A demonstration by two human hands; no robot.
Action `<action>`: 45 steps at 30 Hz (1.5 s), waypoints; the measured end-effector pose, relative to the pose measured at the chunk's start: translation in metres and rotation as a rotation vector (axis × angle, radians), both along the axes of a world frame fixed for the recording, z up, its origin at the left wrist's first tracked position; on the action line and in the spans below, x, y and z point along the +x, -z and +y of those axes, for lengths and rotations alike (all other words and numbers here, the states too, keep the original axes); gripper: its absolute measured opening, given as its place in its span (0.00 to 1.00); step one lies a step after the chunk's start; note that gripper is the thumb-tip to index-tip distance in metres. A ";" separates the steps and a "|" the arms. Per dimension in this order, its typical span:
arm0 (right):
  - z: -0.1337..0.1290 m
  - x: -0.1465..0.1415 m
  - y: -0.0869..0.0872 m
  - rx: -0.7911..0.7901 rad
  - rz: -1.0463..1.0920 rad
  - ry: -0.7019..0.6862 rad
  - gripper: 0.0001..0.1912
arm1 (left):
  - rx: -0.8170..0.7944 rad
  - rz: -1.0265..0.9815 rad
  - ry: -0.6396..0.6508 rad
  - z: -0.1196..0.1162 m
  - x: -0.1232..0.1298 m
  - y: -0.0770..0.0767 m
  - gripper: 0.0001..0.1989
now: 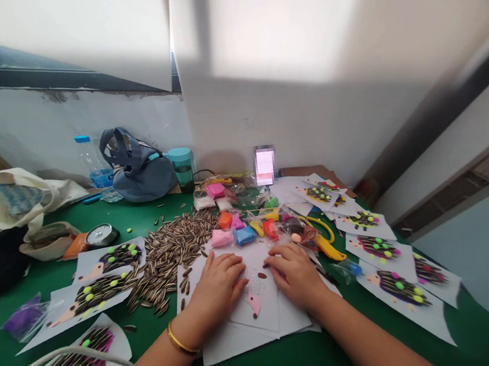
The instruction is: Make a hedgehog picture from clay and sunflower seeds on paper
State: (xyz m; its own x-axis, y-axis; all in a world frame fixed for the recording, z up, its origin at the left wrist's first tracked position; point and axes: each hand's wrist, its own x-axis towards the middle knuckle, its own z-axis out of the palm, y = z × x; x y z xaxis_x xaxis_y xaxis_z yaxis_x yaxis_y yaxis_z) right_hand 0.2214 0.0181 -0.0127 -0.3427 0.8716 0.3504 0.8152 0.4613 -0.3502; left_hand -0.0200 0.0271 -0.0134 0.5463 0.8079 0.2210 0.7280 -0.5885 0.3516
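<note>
A white sheet of paper point(265, 315) lies in front of me with a pencilled hedgehog on it. Its pink clay face point(253, 303) has a dark eye and a brown nose. A small brown clay piece point(262, 275) lies on the drawing between my hands. My left hand point(223, 275) rests palm down on the paper's left side, fingers loosely apart, nothing seen in it. My right hand point(292, 271) lies on the right side, fingers slightly bent and spread on the sheet. Beyond the hands are bags of coloured clay, among them a blue one point(245, 236) and a pink one point(223, 237).
Sunflower seeds point(175, 237) are heaped at the left. Seed-covered hedgehog pictures lie on both sides, such as one at left point(112, 258) and one at right point(398, 292). Yellow-handled scissors point(330, 248), a tin point(100, 235), a cup point(182, 169), a blue bag point(142, 167) and a phone point(265, 166) stand around.
</note>
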 end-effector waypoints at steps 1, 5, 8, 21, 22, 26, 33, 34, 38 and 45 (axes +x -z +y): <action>0.001 0.000 0.000 -0.002 0.007 0.004 0.12 | 0.002 -0.004 -0.002 0.000 0.000 0.000 0.14; 0.007 -0.002 0.005 -0.007 0.031 0.009 0.07 | 0.013 -0.022 0.002 0.000 0.000 0.000 0.13; 0.009 -0.003 0.007 -0.004 0.056 0.006 0.05 | 0.011 -0.016 0.008 0.000 0.001 0.001 0.13; -0.013 -0.005 -0.002 -0.041 0.205 -0.034 0.06 | -0.003 0.051 0.025 0.000 0.000 0.000 0.17; -0.015 -0.006 -0.003 -0.052 0.203 -0.042 0.06 | -0.003 0.052 0.024 0.000 0.000 0.000 0.17; -0.018 -0.010 -0.003 -0.065 0.162 -0.032 0.07 | -0.005 0.048 0.026 0.001 0.000 0.000 0.17; -0.015 -0.012 0.000 -0.064 0.122 -0.033 0.07 | -0.019 0.053 0.020 0.000 0.001 0.000 0.18; -0.015 -0.012 0.000 -0.063 0.122 -0.035 0.07 | -0.024 0.058 0.018 0.000 0.001 -0.001 0.18; -0.016 -0.011 0.002 -0.054 0.119 -0.043 0.07 | -0.033 0.073 0.013 0.000 0.002 -0.003 0.18; -0.019 -0.004 -0.003 0.023 0.110 -0.073 0.08 | -0.018 0.071 0.015 0.000 0.001 -0.002 0.18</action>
State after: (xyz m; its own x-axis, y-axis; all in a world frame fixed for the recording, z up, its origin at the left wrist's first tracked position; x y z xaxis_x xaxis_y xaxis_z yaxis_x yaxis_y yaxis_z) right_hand 0.2171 -0.0004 -0.0095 -0.3635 0.8369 0.4092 0.7363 0.5272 -0.4242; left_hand -0.0191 0.0271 -0.0113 0.5725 0.8028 0.1669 0.7426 -0.5939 0.3096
